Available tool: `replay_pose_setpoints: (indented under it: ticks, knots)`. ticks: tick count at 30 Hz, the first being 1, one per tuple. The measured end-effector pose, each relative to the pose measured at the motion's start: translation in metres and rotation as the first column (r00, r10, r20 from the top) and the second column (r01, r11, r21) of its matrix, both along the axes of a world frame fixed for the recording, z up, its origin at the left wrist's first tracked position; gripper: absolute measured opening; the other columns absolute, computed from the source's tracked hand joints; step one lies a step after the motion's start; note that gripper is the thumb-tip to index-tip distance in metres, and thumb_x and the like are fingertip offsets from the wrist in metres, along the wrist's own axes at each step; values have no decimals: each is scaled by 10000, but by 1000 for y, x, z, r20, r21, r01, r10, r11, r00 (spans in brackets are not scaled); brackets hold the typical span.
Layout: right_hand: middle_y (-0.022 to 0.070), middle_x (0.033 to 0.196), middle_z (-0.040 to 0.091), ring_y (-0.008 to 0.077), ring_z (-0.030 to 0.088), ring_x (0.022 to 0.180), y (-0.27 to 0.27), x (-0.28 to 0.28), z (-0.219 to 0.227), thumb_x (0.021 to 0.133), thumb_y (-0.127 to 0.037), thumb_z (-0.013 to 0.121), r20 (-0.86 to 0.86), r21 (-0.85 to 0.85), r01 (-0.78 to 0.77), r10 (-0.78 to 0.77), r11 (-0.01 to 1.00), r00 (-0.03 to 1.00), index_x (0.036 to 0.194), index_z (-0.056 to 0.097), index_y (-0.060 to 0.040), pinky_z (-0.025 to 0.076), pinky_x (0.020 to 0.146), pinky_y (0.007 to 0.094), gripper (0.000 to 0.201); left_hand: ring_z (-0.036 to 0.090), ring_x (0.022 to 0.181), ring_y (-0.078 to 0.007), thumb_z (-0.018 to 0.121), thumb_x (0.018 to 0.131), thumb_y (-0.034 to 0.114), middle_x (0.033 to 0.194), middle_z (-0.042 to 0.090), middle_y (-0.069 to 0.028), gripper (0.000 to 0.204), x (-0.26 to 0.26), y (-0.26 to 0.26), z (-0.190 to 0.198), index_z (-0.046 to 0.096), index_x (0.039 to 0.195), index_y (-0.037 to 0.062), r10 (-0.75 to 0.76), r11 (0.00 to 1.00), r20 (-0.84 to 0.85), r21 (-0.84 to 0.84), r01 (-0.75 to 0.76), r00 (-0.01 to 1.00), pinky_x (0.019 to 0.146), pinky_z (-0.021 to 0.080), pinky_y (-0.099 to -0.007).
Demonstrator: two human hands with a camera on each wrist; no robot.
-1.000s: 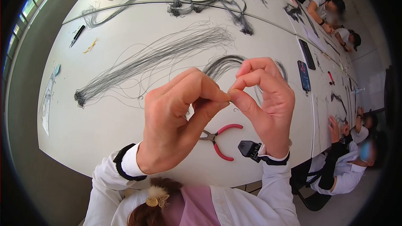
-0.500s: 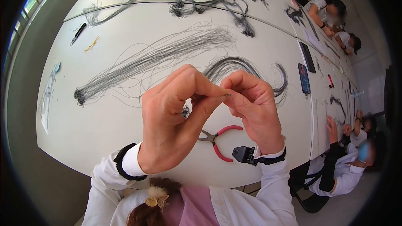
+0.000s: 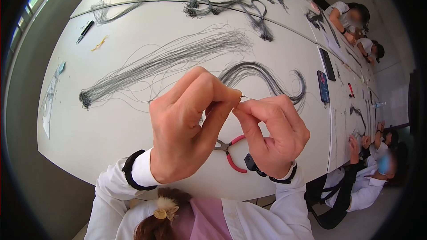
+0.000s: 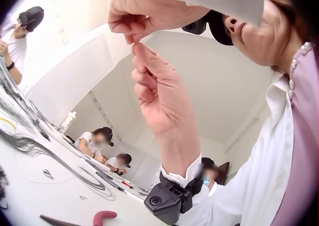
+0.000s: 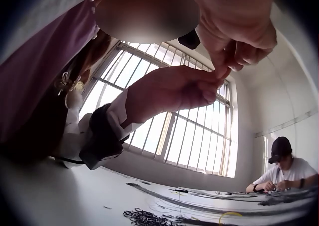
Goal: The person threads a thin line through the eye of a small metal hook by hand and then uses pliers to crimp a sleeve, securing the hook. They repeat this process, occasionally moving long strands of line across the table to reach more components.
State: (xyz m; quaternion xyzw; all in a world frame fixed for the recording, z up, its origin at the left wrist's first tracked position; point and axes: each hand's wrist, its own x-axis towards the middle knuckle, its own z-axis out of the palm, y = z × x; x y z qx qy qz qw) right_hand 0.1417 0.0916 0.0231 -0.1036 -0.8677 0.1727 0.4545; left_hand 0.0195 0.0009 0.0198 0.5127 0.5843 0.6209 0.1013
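Above the table, my left hand [image 3: 184, 126] pinches a small dark piece [image 3: 243, 96] between thumb and forefinger, with its tip showing at the fingertips. My right hand [image 3: 278, 129] has its thumb and forefinger pressed together just below and beside that piece. Its fingertips hide what lies between them. Both hands [image 4: 167, 99] meet tip to tip in the left wrist view. Beneath them lie pliers [image 3: 236, 163] with red handles, partly covered by the hands. Behind the hands curves a bundle of thin dark strands [image 3: 262, 72].
A long fanned bundle of dark strands [image 3: 164, 58] crosses the table, with a tangled end at left. More looped bundles [image 3: 209, 6] lie farther back. A black pen [image 3: 85, 32], a yellow tie [image 3: 99, 43] and phones [image 3: 323, 86] lie around. Other people sit at right.
My right hand has turned and lowered, its raised fingers curling in, and its fingertips shifted slightly left. My left hand has barely moved. The right hand now covers one plier handle's end.
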Motion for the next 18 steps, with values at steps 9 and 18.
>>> replay_pose_setpoints:
  ticks: [9,18]
  knots:
    - [56,698,576,150,543,544,-6,14,14,640,34,759,82,384,120,-164,915,983,817,666,-14,406,416,241,206,468,517,-191,640,723,-110,656,468,-82,134,2,4,-2,550,755,-17,45,996,-170,89,-30,984,452,380,-274]
    - [55,699,551,142,529,550,12,8,10,605,81,712,-60,310,75,-59,948,996,834,655,19,406,407,233,244,519,571,-134,647,692,-129,645,536,-56,131,3,0,3,587,726,-17,-52,997,-82,-66,47,995,518,403,-241]
